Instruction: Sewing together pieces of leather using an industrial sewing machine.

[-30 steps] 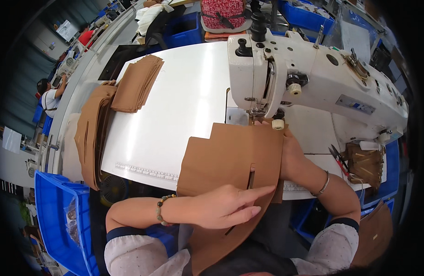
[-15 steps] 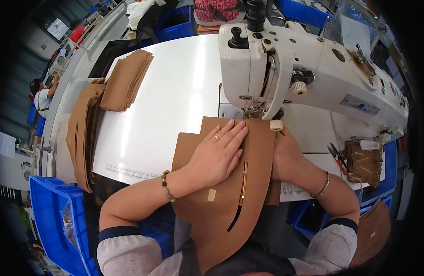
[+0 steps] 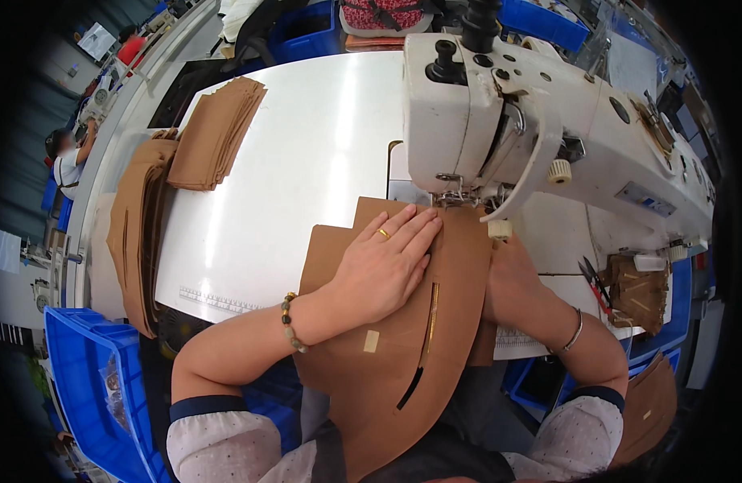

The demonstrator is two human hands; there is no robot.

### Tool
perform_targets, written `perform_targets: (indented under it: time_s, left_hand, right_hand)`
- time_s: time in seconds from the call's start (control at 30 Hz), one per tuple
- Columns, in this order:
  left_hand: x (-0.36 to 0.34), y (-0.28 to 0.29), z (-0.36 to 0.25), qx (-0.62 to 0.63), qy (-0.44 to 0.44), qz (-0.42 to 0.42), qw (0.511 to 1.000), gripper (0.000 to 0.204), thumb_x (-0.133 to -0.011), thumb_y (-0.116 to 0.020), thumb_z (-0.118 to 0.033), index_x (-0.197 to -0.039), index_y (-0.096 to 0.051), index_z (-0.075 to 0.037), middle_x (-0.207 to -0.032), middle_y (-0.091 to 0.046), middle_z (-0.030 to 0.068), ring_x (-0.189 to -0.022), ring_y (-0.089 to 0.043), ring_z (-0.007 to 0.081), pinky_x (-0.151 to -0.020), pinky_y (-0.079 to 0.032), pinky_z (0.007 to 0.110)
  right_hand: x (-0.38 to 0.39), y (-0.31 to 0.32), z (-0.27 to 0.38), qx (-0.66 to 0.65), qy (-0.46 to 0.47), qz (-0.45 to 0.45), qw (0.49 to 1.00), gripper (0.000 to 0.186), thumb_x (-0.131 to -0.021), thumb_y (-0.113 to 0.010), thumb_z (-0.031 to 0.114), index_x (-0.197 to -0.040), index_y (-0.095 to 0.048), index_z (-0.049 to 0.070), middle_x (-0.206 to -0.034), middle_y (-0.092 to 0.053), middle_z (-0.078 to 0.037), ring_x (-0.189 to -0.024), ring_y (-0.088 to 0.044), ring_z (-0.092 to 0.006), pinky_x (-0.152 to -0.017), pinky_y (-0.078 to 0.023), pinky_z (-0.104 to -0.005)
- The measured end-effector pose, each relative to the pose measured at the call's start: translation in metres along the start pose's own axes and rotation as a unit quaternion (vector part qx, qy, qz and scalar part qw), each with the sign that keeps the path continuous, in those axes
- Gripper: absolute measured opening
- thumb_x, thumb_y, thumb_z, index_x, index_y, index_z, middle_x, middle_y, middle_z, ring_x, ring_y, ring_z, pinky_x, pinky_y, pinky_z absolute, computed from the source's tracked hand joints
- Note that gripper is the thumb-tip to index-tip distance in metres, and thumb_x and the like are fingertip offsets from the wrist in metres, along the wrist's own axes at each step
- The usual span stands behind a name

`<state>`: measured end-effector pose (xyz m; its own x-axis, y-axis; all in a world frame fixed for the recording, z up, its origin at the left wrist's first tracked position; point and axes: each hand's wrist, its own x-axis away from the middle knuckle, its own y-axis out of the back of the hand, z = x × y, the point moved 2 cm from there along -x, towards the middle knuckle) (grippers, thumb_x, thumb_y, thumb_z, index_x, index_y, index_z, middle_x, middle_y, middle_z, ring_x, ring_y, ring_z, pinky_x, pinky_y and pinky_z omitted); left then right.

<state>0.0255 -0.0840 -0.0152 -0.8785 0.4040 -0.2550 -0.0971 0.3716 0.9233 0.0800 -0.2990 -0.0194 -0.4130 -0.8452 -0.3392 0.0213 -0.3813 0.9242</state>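
Note:
My left hand [image 3: 387, 262] lies with fingers stretched out on a large brown piece [image 3: 455, 314] that reaches under the needle area of the white sewing machine [image 3: 451, 121]. A long slot [image 3: 430, 322] in the piece shows a gold strip and a black section; a small pale rectangular patch [image 3: 371, 340] sits left of it. My right hand [image 3: 512, 278] is at the piece's right edge beside the machine head, its fingers hidden by the piece and machine parts.
Two stacks of brown pieces [image 3: 214, 133] [image 3: 133, 241] lie left on the white table [image 3: 298, 137]. Scissors [image 3: 596, 282] and small brown pieces [image 3: 636, 298] are at right. Blue bins [image 3: 93, 354] [image 3: 678, 310] flank the table. A co-worker [image 3: 65, 169] is at far left.
My left hand has gone from pointing low across the slot to lying flat higher up, near the needle, uncovering the slot and patch. The piece's top edge has risen toward the machine.

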Motion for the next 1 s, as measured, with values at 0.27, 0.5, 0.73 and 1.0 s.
perform_targets:
  time_s: [0.27,0.5,0.73,1.0]
  left_hand:
    - [-0.007,-0.001,0.011,-0.01,0.003,-0.006,1.0,0.052,-0.105,-0.06,-0.023,-0.152,-0.054,0.0,-0.159,-0.054,0.0169,-0.151,-0.048,0.0362,-0.123,-0.04,0.053]
    - [-0.033,-0.001,0.031,-0.001,0.037,0.0,0.999,0.047,-0.105,-0.06,-0.024,-0.144,-0.061,0.001,-0.152,-0.059,0.0194,-0.148,-0.05,0.0369,-0.121,-0.042,0.054]
    - [-0.06,-0.001,0.051,0.011,0.038,-0.009,0.999,0.037,-0.103,-0.063,-0.022,-0.134,-0.067,-0.002,-0.145,-0.062,0.0198,-0.143,-0.054,0.0381,-0.118,-0.046,0.055]
    - [-0.031,0.015,0.036,0.006,0.026,-0.014,1.0,0.042,-0.102,-0.067,-0.024,-0.136,-0.065,0.001,-0.145,-0.062,0.0183,-0.143,-0.054,0.0383,-0.119,-0.045,0.054]
  right_hand:
    - [0.002,0.0,-0.001,-0.017,-0.016,0.023,0.999,0.059,-0.081,-0.078,0.027,-0.134,-0.069,0.003,-0.133,-0.069,-0.021,-0.125,-0.065,-0.0393,-0.115,-0.04,-0.0646]
    - [0.004,-0.002,-0.001,0.02,-0.015,0.048,0.999,0.065,-0.083,-0.077,0.028,-0.142,-0.064,0.006,-0.134,-0.069,-0.019,-0.125,-0.065,-0.0377,-0.117,-0.039,-0.0653]
    - [0.005,-0.001,0.0,0.0,-0.022,0.043,0.999,0.07,-0.085,-0.075,0.03,-0.151,-0.059,0.01,-0.138,-0.067,-0.019,-0.128,-0.064,-0.0379,-0.117,-0.039,-0.0656]
    - [0.004,0.001,0.001,-0.004,-0.02,0.046,0.999,0.059,-0.085,-0.073,0.027,-0.141,-0.066,0.009,-0.141,-0.065,-0.021,-0.13,-0.062,-0.04,-0.116,-0.039,-0.066]
